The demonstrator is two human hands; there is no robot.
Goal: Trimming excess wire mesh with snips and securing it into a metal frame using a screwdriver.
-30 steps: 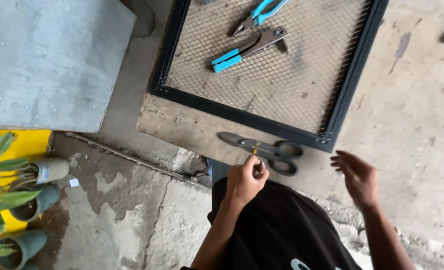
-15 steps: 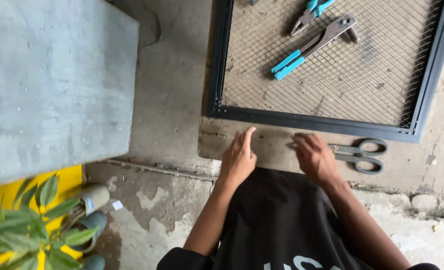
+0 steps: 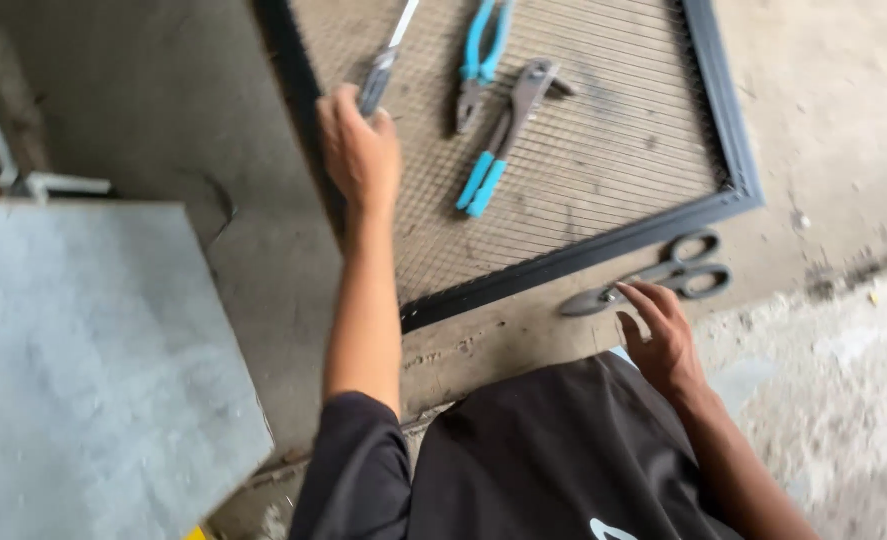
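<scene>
My left hand (image 3: 359,150) reaches forward over the left edge of a black metal frame (image 3: 583,255) filled with wire mesh. Its fingers curl around the dark handle of a long grey hand tool (image 3: 391,50) lying on the mesh. My right hand (image 3: 663,335) rests low on the concrete with fingers apart, fingertips at the blade end of large grey scissors (image 3: 663,278) that lie just outside the frame's near edge. It holds nothing. The picture is blurred by motion.
On the mesh lie blue-handled pliers (image 3: 478,60) and a grey riveter with a blue grip (image 3: 508,135). A grey slab (image 3: 83,370) fills the lower left. My dark-clothed lap (image 3: 553,460) is at the bottom. Rough concrete floor (image 3: 843,120) surrounds the frame.
The view swung right. My left hand went from the frame's near edge up onto the mesh to the grey tool. My right hand stayed by the scissors.
</scene>
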